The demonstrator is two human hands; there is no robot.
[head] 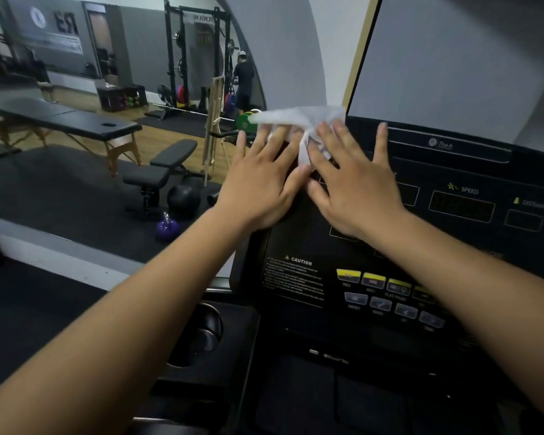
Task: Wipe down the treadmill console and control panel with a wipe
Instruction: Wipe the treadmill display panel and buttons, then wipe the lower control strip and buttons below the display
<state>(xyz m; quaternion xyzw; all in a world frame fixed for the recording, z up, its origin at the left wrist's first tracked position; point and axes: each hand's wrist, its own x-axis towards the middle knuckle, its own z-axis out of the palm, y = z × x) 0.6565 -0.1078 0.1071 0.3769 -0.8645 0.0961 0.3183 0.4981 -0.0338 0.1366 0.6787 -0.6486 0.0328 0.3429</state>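
Note:
The black treadmill console [453, 171] fills the right half of the view, with dark number displays [461, 210] marked SPEED and rows of yellow and grey buttons [387, 296] lower down. A white wipe [299, 120] lies crumpled over the console's upper left corner. My left hand [261, 180] and my right hand [355, 183] both press flat on it, fingers spread, side by side. Part of the wipe is pinched between the two hands.
A cup holder [198, 337] sits at the console's lower left. Beyond the treadmill are a massage table [76, 120], a weight bench [167, 164], kettlebells [182, 199] on the floor, a squat rack [195, 58] and a person [244, 80] standing there.

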